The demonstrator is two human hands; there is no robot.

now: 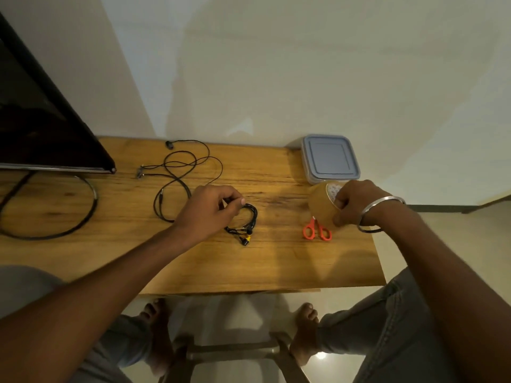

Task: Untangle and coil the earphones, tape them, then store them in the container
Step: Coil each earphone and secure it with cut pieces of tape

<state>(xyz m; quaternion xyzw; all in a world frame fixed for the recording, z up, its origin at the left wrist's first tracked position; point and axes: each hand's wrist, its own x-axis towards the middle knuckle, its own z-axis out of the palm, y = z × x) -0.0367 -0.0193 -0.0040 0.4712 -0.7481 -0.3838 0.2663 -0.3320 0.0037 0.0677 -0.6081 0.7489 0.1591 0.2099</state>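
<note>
Tabletop (pixel 276 261) of wood against pale wall (pixel 276 64), left fingers (pixel 233 199) pinching coiled earphones (pixel 252 217), right fingers (pixel 339 203) gripping tape roll (pixel 319 201)

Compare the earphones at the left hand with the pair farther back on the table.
The near earphones are bundled into a tight coil; the far earphones sprawl in loose loops. The left hand pinches the near earphones; the far earphones lie untouched. Both have black cords.

Single wide-angle view from head height, facing forward and steeply down; counter (pixel 276 261) close below at mid-frame, left hand (pixel 207 208) and right hand (pixel 356 203) over it at centre, wall (pixel 304 64) filling the top.
</note>
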